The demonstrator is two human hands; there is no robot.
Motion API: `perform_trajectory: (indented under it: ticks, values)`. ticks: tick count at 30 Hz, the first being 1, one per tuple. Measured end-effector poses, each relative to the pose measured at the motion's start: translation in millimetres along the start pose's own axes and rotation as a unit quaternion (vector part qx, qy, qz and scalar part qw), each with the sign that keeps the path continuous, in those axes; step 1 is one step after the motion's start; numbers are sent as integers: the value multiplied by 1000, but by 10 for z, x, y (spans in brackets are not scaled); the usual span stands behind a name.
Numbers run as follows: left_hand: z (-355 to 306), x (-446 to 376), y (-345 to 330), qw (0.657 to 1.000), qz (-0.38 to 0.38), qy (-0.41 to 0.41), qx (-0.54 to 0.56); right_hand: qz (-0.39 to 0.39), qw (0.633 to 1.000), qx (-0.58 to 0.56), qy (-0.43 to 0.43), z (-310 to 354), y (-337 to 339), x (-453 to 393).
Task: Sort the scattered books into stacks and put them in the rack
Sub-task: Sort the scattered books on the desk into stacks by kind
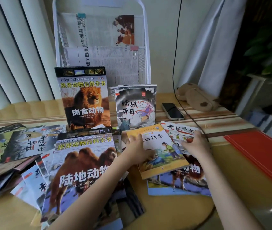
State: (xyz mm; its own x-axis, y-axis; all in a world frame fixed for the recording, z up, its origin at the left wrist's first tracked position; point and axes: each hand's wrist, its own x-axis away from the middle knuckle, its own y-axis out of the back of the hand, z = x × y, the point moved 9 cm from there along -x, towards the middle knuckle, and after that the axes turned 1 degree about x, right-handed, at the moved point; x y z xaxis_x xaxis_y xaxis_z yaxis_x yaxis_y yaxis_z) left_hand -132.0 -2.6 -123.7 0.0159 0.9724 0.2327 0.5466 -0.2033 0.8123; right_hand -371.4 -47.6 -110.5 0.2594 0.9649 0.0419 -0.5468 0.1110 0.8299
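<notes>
Books lie scattered over the wooden table (173, 211). My left hand (137, 151) rests flat on the left edge of a yellow book (162, 156) with a child on its cover. My right hand (195, 143) presses on a white picture book (176, 130) that overlaps it. Both sit on an animal book (181, 183). A camel book (78, 171) lies to the left over several others. A lion book (85, 100) and a grey picture book (135, 107) stand upright against the white wire rack (144, 30), which holds newspapers.
A phone (172, 111) and a brown plush pouch (196, 97) lie at the back right, with a black cable (175, 63) hanging across. A red folder (262, 156) lies at the right edge. A messy pile of books (7, 155) fills the left side.
</notes>
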Motion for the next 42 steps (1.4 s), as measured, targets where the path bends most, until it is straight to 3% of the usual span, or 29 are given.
perform_trajectory:
  ticks: [4, 9, 15, 19, 22, 25, 29, 32, 35, 39, 42]
  values:
    - [-2, 103, 268, 972, -123, 2, 200, -23, 995, -100, 11, 1, 54, 53]
    - [179, 137, 266, 913, -148, 48, 377, -14, 988, -150, -18, -90, 118, 49]
    - [10, 127, 161, 906, -120, 0, 406, -54, 986, -160, -8, -116, 202, 79]
    - [44, 102, 171, 908, -126, -1, 400, 6, 979, -197, -54, -140, 195, 100]
    - [77, 96, 196, 932, -137, 21, 334, -28, 987, -147, -58, -55, 312, 133]
    - [-9, 104, 175, 968, -101, 31, 227, -143, 989, -43, 4, 179, 536, 215]
    - [-91, 159, 139, 989, -70, 44, 121, -269, 958, 70, 76, 466, 715, 317]
    - [-127, 116, 58, 997, -38, 19, 64, -348, 920, 86, 160, 709, 855, 486]
    - [-190, 119, 43, 999, -32, -13, 16, -364, 901, 45, 233, 899, 978, 676]
    - [-259, 170, 170, 988, -65, -29, 133, -412, 862, -7, 295, 1086, 1140, 950]
    - [-282, 179, 272, 943, -75, -40, 322, -393, 834, -101, 374, 1231, 1202, 1083]
